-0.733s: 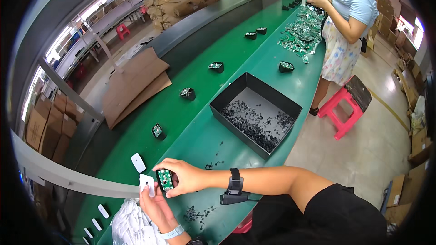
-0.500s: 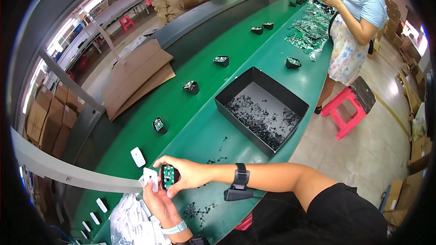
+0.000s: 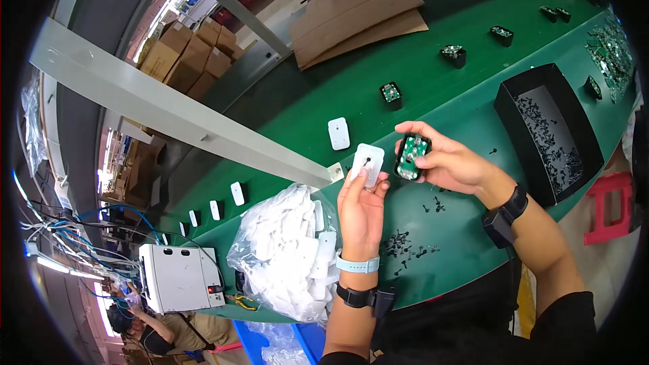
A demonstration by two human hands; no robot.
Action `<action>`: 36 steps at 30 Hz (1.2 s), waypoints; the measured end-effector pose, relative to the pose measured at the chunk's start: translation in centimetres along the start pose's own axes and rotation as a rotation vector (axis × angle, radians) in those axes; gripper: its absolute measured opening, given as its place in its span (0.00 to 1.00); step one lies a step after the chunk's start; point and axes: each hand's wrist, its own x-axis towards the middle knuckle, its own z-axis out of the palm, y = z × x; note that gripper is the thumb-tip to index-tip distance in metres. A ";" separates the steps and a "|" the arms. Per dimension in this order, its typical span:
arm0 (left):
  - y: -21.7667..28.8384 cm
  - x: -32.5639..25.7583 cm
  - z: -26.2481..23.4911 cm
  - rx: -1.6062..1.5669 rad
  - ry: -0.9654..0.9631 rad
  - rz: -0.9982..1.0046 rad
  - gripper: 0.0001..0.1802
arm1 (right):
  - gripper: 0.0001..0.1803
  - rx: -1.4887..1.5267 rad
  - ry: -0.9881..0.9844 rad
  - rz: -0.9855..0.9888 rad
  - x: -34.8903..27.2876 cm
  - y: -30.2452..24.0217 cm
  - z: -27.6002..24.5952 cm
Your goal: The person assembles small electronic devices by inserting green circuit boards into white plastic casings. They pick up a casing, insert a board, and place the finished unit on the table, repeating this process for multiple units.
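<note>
**Both hands held parts above the green bench**

Left hand was raised palm-up, fingers closed on a white plastic cover pinched at its lower edge; cover stood clear of the bench, just beside the other part. Right hand gripped a small black case with a green circuit board showing inside; thumb below, fingers curled over the top; case was tilted toward the cover, close but whether touching, couldn't tell. Both wrists wore dark bands; left also had a pale blue one.

Green bench ran under both hands; loose black screws lay scattered on it near the left wrist. Clear bag of white covers sat left of the left forearm. One more white cover lay flat on the bench just beyond the hands. Black tray holding screws sat to the right, well apart. More black cases were spaced along the far lane; flattened cardboard lay beyond them; grey metal box stood at lower left.
</note>
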 end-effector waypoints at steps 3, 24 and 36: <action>0.3 -0.3 0.4 -0.157 -0.024 -0.046 0.17 | 0.33 -0.020 -0.108 -0.026 0.2 0.4 -1.4; -1.5 -1.4 2.5 0.327 -0.105 0.140 0.21 | 0.27 -0.702 0.164 -0.146 0.0 -0.3 0.0; -1.7 -0.9 1.8 0.543 -0.166 0.333 0.17 | 0.23 -0.671 0.179 -0.274 0.0 0.7 -0.8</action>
